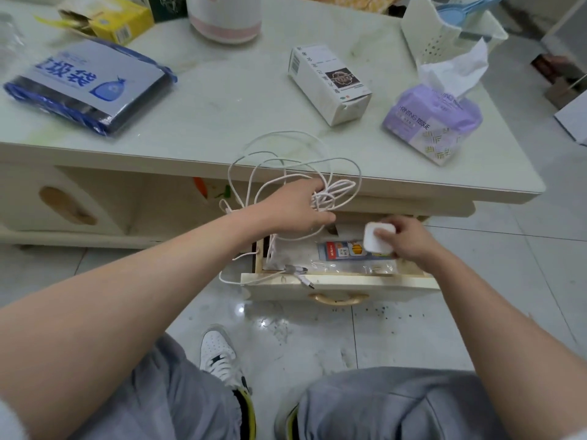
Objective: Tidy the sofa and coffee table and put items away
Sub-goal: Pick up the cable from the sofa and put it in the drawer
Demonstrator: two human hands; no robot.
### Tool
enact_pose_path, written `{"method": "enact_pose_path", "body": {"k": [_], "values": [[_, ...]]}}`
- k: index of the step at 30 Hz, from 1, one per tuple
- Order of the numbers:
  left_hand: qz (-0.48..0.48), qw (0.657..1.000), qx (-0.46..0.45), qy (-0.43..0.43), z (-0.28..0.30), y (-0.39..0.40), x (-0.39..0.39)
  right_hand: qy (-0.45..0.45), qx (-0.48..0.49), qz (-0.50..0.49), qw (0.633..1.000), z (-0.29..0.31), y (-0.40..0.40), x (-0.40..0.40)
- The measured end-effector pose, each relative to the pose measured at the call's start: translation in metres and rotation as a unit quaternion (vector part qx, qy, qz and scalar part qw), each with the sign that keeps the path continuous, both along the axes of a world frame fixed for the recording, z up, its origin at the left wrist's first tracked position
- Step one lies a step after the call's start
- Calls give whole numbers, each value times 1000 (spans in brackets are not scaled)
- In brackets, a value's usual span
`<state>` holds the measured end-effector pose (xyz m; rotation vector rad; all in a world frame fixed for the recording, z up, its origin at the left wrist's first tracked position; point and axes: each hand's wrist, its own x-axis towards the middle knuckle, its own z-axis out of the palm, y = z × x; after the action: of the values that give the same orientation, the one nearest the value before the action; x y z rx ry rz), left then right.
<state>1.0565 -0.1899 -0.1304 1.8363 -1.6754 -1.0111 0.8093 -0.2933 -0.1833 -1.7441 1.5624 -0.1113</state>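
My left hand [300, 209] grips a tangled bunch of white charging cable [295, 160], held just above the pulled-out drawer [336, 282] of the coffee table [222, 115]. Loops of the cable stand up over the table's front edge, and its plug end [306, 281] hangs over the drawer front. My right hand [405, 241] holds a white square charger block [376, 241] over the drawer's right half. Inside the drawer lie a clear plastic packet and a coloured card pack [346, 250].
On the tabletop: a blue garbage-bag pack [92, 87] at left, a yellow box [111, 19], a pink-banded white jar [224, 19], a white carton [330, 84], a purple tissue pack [435, 119], and a white basket [444, 30]. My knees and a white shoe [219, 354] are on the tiled floor below.
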Motion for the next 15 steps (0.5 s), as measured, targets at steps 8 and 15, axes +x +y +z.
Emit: {"method": "enact_pose_path", "body": {"k": [8, 15], "values": [[19, 993, 24, 114, -9, 1, -2, 224, 85, 128, 962, -60, -7, -7], [-36, 957, 53, 284, -37, -2, -77, 171, 63, 137, 974, -62, 0, -11]]}}
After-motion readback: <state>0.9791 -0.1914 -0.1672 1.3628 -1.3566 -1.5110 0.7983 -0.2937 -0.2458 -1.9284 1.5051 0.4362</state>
